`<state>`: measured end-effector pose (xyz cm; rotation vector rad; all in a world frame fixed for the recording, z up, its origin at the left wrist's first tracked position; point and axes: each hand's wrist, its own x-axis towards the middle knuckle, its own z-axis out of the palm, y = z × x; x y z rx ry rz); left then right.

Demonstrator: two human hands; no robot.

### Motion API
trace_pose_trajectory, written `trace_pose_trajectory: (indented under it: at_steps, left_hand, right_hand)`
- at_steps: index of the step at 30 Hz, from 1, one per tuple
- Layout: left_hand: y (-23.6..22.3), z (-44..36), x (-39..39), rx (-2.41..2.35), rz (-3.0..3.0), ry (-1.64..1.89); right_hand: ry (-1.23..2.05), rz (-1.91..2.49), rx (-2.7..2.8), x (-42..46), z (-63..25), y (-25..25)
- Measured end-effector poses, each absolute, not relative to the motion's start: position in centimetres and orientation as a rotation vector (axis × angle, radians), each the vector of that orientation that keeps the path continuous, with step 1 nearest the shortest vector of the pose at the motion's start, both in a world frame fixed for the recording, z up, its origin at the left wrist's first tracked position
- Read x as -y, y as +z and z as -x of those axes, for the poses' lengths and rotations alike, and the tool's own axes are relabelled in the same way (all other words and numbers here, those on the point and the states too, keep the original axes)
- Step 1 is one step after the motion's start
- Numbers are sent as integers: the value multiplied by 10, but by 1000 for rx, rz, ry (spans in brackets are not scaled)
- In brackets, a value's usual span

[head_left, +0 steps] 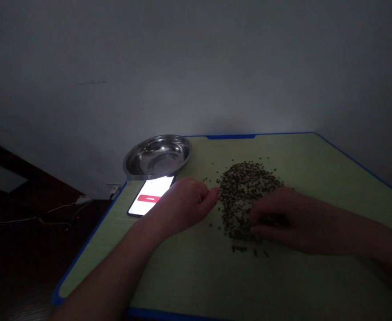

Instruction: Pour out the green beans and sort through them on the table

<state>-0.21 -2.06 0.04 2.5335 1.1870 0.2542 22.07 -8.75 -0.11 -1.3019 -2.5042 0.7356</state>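
A loose layer of small dark seeds or beans [245,178], too small to name surely, is spread on the light green tabletop [189,276]. At the left edge of this spread, my left hand [194,203] is closed in a fist with the thumb along the side; whatever it may hold is hidden. My right hand [279,216] is low over the right side of the spread. Its fingers curl towards the thumb, with the tips close together among the dark pieces, and anything between them cannot be made out.
A shiny steel bowl [158,162] sits at the table's back left corner. In front of it lies a phone [150,196] with a lit screen, partly behind my left wrist. A wall [196,67] rises behind the table; cables [65,207] trail at left.
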Motion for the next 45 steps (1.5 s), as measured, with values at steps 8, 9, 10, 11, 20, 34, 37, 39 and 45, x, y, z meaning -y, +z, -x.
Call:
trace_pose_trajectory:
  at_steps: [8, 9, 10, 11, 20, 34, 37, 39, 45]
  left_hand:
    - [-1, 3, 19, -1183, -2528, 237]
    - [-1, 3, 19, -1184, -2530, 233]
    - [-1, 3, 19, -1185, -2533, 228]
    - [-1, 3, 18, -1186, -2534, 225]
    - [0, 3, 20, -1197, -2537, 208]
    - [-2, 3, 19, -1184, -2528, 206]
    - [-1, 3, 20, -1197, -2533, 203]
    - [-1, 2, 20, -1207, -2525, 196]
    - [-3, 2, 19, -1184, -2545, 204]
  right_hand:
    - [739, 1309, 2535, 88, -222, -1]
    - [733, 1310, 2538, 88, -221, 0]
    - [733, 1311, 2538, 88, -221, 0]
    - [741, 1312, 2537, 88, -221, 1]
    - [773, 1283, 2544, 87, -224, 0]
    - [788, 1269, 2532, 87, -222, 2]
    - [794, 1264, 2534, 86, -222, 1]
    - [797, 1270, 2528, 87, -222, 2]
    - [815, 1286, 2532, 88, -221, 3]
